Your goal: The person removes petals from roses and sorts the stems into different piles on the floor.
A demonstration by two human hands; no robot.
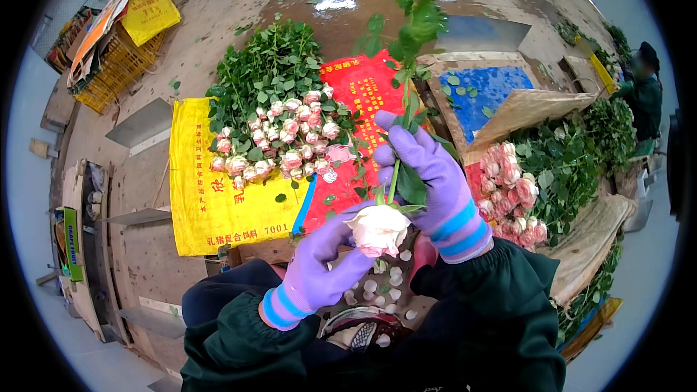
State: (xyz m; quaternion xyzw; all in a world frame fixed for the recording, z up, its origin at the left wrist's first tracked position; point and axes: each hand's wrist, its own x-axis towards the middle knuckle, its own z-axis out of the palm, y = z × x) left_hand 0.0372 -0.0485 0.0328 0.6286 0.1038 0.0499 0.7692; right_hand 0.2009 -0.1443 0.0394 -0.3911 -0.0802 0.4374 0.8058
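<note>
A long-stemmed rose [378,230] with a pale white-pink bloom hangs head down before me. My right hand [430,174], in a purple glove with blue cuff bands, grips its stem below the leaves [416,30], which point away from me. Against the left side of the bloom, my left hand [326,261] has its gloved thumb and fingers around the outer petals. Beyond my hands, a pile of pink-white roses [291,133] lies on a yellow [188,174] and red [375,98] printed sack covering.
More pink roses [509,185] lie at right beside a beige cloth [528,111]. Loose petals [379,300] litter the floor between my legs. Upright metal plates [141,125] stand at left, near a yellow crate [122,71]. A person [642,90] is at far right.
</note>
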